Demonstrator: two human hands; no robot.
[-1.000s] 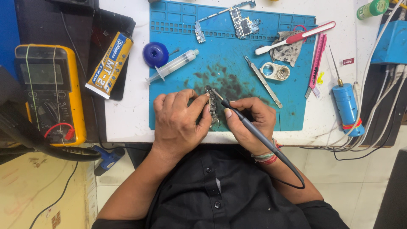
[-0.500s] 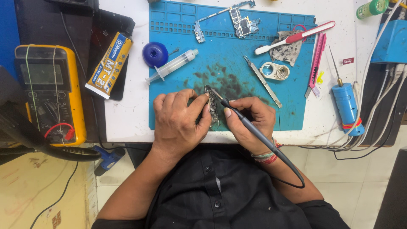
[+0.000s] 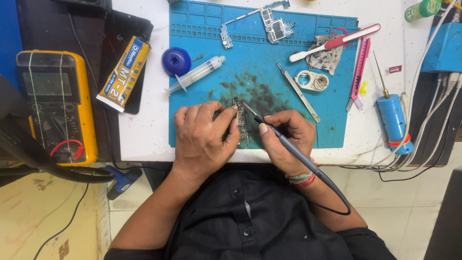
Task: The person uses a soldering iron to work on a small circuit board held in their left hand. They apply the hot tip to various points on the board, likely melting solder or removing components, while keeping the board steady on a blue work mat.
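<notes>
Blue mat (image 3: 269,53) on white table (image 3: 144,130), board repair
Left hand (image 3: 202,139) pinches small circuit board (image 3: 239,120); right hand (image 3: 286,139) closed around soldering iron (image 3: 288,147), tip just above board, tweezers (image 3: 298,92) beyond right hand

An electronics repair bench is showing here: a blue silicone work mat (image 3: 332,120) is covering the white table (image 3: 144,130). A yellow multimeter (image 3: 55,106), bare circuit boards (image 3: 275,24), tweezers (image 3: 298,91) and a glue tube (image 3: 124,72) are lying around.
</notes>
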